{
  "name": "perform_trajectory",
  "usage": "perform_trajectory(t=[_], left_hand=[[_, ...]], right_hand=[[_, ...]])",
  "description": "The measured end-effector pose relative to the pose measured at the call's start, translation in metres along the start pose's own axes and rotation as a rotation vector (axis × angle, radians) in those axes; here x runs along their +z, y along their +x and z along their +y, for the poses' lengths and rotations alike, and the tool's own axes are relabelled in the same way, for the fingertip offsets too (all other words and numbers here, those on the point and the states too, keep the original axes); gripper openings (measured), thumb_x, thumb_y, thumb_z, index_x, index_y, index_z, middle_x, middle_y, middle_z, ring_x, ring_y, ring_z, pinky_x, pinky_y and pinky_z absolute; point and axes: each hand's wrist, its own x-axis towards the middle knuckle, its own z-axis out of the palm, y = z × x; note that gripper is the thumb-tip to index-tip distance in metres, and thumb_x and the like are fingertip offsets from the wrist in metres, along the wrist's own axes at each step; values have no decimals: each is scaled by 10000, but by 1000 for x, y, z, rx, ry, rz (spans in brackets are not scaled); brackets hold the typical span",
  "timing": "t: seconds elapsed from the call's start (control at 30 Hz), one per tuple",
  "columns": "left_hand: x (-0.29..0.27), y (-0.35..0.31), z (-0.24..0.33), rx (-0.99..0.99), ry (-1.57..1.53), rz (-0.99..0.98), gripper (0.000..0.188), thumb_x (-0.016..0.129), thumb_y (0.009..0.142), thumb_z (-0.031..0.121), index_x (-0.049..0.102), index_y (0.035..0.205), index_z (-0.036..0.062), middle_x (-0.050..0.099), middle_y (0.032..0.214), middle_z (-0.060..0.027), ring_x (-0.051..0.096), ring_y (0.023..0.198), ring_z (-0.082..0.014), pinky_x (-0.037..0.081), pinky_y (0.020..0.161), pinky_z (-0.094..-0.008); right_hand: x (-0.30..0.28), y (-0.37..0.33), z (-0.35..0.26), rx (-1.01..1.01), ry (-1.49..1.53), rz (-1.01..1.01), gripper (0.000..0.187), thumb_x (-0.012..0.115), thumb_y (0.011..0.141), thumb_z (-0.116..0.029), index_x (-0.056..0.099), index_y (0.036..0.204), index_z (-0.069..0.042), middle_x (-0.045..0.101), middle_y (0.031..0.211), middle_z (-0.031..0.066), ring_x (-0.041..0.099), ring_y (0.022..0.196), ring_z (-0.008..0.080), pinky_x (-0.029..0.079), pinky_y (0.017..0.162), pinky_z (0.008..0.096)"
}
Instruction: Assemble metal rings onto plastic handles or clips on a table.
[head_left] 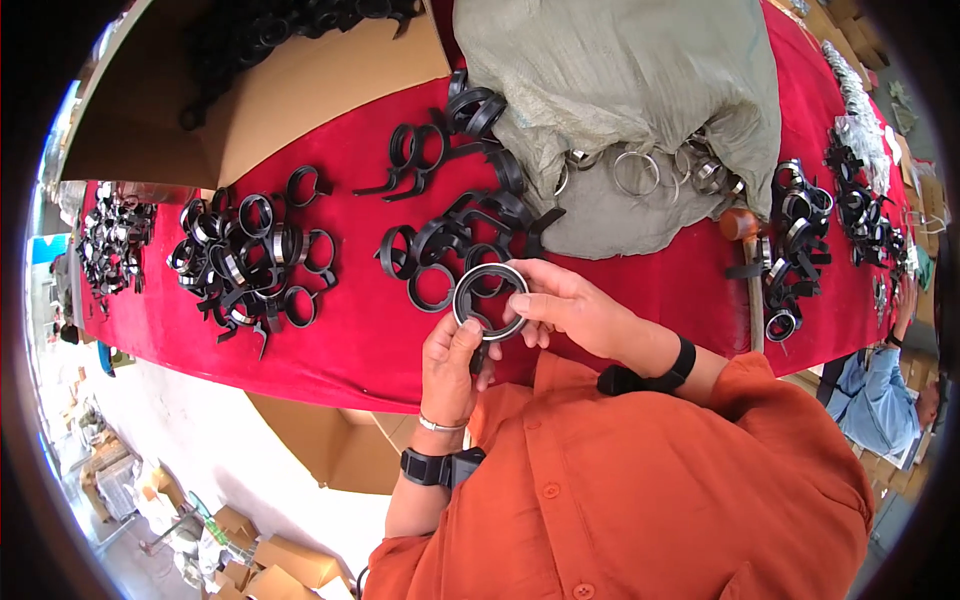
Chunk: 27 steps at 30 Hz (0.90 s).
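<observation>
Between my hands is a black plastic ring clamp [462,296] with a bright metal ring set along its edge. My left hand [455,368] grips it from below, thumb and fingers closed around its lower side, where a black tab points down. On the right side of the ring, my right hand [578,312] pinches the rim with thumb and fingers. Just beyond them, several loose black ring clamps [432,288] with straight arms lie on the red cloth [350,345].
A grey sack [620,70] lies at the back with metal rings [637,173] at its mouth. To its right is a mallet [740,224]. Clamp piles [255,260] sit left and right. An open cardboard box [330,75] stands far left. A co-worker in blue [870,400] is at right.
</observation>
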Motion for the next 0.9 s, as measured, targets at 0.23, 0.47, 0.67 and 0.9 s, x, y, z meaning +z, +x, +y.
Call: perform_trajectory(t=[0.23, 0.47, 0.67, 0.9], left_hand=[[6, 10, 15, -72, 109, 112, 160, 501, 900, 208, 528, 870, 53, 562, 642, -38, 423, 391, -73, 337, 360, -194], [-80, 56, 73, 501, 656, 550, 153, 534, 888, 162, 515, 843, 17, 546, 632, -42, 430, 417, -76, 358, 378, -201], [-189, 78, 21, 308, 961, 514, 245, 650, 802, 171, 505, 837, -23, 567, 659, -79, 527, 450, -126, 452, 444, -259], [-167, 52, 22, 535, 1503, 726, 321, 669, 760, 158, 546, 977, -44, 624, 886, -176, 588, 849, -368, 470, 757, -403]], right_hand=[[-15, 15, 12, 22, 12, -96, 428, 515, 916, -217, 399, 1287, -37, 566, 924, 21, 575, 695, 79, 475, 574, 218], [-110, 17, 17, -496, -839, 589, 293, 578, 833, -229, 569, 1017, -2, 601, 930, 136, 598, 812, 238, 466, 685, 341], [-167, 10, 12, -457, -1321, 784, 332, 561, 782, -122, 529, 1081, 21, 533, 1030, 216, 534, 946, 393, 451, 798, 443], [-174, 11, 8, -425, -1214, 723, 182, 590, 787, -120, 580, 918, 5, 610, 890, 108, 598, 728, 294, 485, 623, 373]])
